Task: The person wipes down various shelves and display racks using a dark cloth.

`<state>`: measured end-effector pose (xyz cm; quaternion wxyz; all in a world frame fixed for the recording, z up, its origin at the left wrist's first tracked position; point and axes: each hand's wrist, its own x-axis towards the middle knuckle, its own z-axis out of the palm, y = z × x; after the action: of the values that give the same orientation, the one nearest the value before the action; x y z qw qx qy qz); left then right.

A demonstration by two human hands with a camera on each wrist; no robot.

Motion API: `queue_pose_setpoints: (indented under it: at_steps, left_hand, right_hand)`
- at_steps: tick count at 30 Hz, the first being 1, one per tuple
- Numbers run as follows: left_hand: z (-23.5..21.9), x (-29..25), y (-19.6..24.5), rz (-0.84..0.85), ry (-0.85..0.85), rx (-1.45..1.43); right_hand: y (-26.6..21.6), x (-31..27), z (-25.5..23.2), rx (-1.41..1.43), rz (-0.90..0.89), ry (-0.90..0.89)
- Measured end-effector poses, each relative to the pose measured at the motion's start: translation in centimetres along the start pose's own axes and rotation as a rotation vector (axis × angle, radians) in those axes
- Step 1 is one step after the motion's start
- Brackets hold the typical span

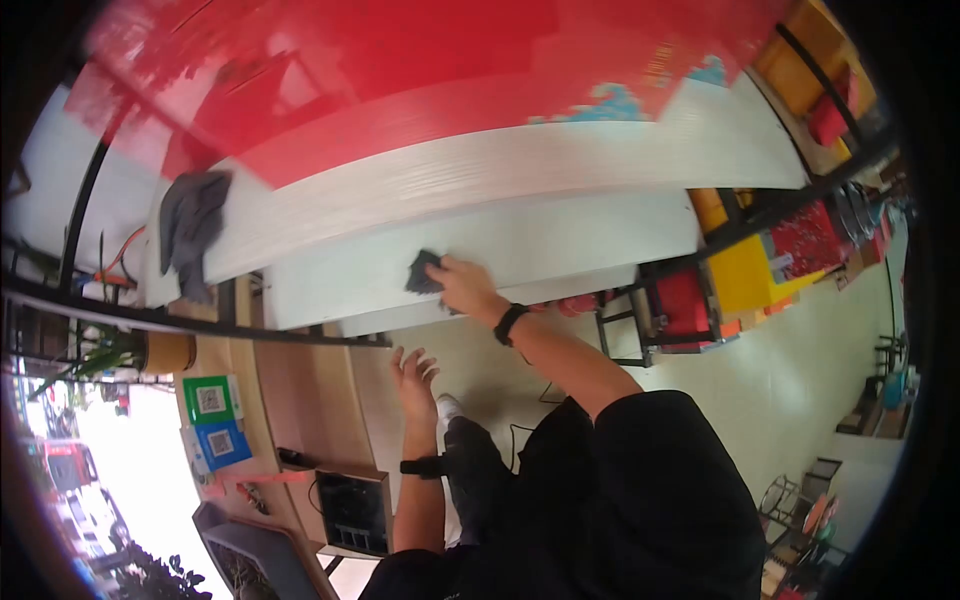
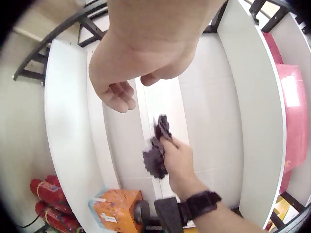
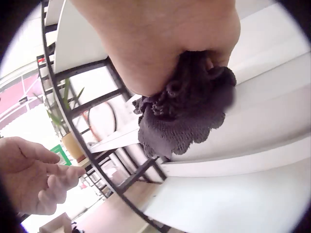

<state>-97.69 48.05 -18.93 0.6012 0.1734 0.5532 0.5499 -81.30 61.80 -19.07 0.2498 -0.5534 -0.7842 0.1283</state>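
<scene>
A: Far left, a grey cloth (image 1: 190, 232) is seen draped over the end of the white shelf (image 1: 560, 235), well apart from the action.

B: And the left hand (image 1: 412, 372)?

A: It is held out below the shelf edge, fingers loosely spread, nothing gripped, nothing touched. A dark band is worn at that wrist.

B: Moving right, the dark rag (image 1: 423, 272) is found.

A: Bunched up and pressed against the white shelf surface, gripped by the right hand (image 1: 465, 285). In the right wrist view the fingers (image 3: 209, 34) are curled over the crumpled rag, with frilly edges hanging out below.

B: How is it judged to handle?

A: Soft, light and limp, by the look of it; no risk of breakage, little of slipping. It is best taken as a wad in the fist, as shown, so the loose edges are not dragged.

B: The arm's pose?

A: The right arm is stretched forward and up, wrist bent toward the shelf, knuckles over the rag.
</scene>
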Motion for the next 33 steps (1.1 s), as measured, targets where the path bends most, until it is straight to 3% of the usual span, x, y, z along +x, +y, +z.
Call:
queue_pose_setpoints:
  at_steps: [7, 8, 10, 13, 15, 16, 18, 22, 28, 33]
  left_hand:
    - [8.5, 2.5, -4.9, -0.124, -0.061, -0.028]
    - [9.2, 2.7, -5.1, -0.146, -0.066, -0.020]
    - [10.1, 2.6, -5.7, -0.155, -0.093, 0.009]
    - [9.9, 2.0, -5.8, -0.155, -0.115, 0.039]
    - [8.7, 2.1, -6.2, -0.143, -0.131, 0.028]
    - [8.0, 2.3, -6.3, -0.147, -0.123, 0.008]
    - [6.4, 2.5, -6.5, -0.156, -0.104, -0.034]
    - [3.0, 2.8, -5.6, -0.122, -0.076, -0.063]
    - [-3.9, 2.0, -2.1, -0.069, 0.039, -0.075]
    - [-10.0, 0.0, -1.6, -0.069, 0.147, -0.159]
  right_hand:
    - [23.1, -11.6, -16.1, -0.421, 0.520, 0.082]
    - [26.0, -13.2, -17.8, -0.540, 0.535, 0.172]
    - [28.7, -14.6, -21.0, -0.650, 0.701, 0.191]
    - [28.6, -13.8, -20.8, -0.673, 0.788, 0.262]
    - [27.5, -12.5, -18.8, -0.650, 0.811, 0.313]
    - [26.5, -11.5, -17.4, -0.670, 0.731, 0.287]
    - [24.1, -8.4, -14.1, -0.566, 0.678, 0.099]
    - [15.3, 0.0, -6.1, -0.284, 0.241, 0.495]
    - [3.0, 12.2, 10.1, -0.414, -0.166, 0.611]
    - [-8.2, 20.4, 14.9, -0.264, -0.281, 0.523]
